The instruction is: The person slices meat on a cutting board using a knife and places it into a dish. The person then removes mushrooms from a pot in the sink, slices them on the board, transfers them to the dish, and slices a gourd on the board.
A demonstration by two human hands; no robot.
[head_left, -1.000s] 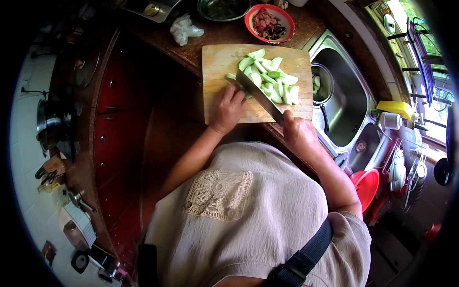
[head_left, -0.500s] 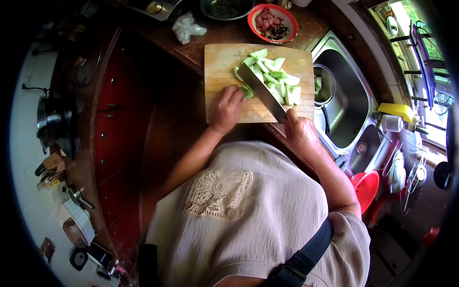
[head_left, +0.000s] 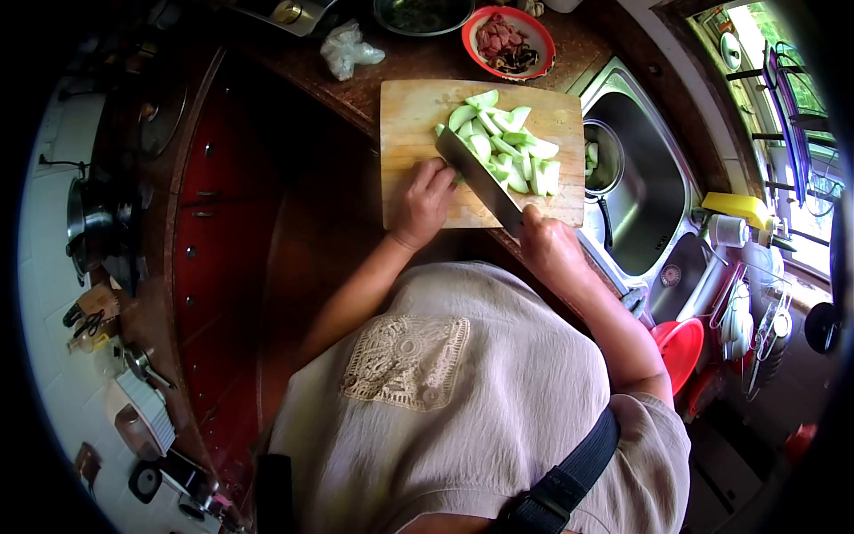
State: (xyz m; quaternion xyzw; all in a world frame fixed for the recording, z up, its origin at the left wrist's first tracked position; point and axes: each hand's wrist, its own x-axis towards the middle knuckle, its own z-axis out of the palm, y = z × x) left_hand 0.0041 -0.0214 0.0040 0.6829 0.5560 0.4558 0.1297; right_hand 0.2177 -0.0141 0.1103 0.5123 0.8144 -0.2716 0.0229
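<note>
A wooden cutting board (head_left: 414,116) lies on the counter with a heap of pale green vegetable pieces (head_left: 511,142) on it. My right hand (head_left: 550,242) is closed round the handle of a wide-bladed knife (head_left: 480,182), whose blade slants up and left along the heap's near side. Beside the blade's left part, my left hand (head_left: 427,200) has its fingers bent and pressed together on a green piece; only a bit of it shows at the fingertips, the rest is hidden by the fingers and blade.
Right of the board is a metal sink (head_left: 654,196) holding a pot (head_left: 605,160) with green pieces. Behind the board are a red-rimmed bowl (head_left: 547,40) of meat and dark pieces, a plastic bag (head_left: 350,51) and a metal bowl (head_left: 422,31).
Since half a second ago, the knife and my right hand have shifted slightly left and down, and the blade now covers most of the green piece by my left fingertips. My left hand has barely moved.
</note>
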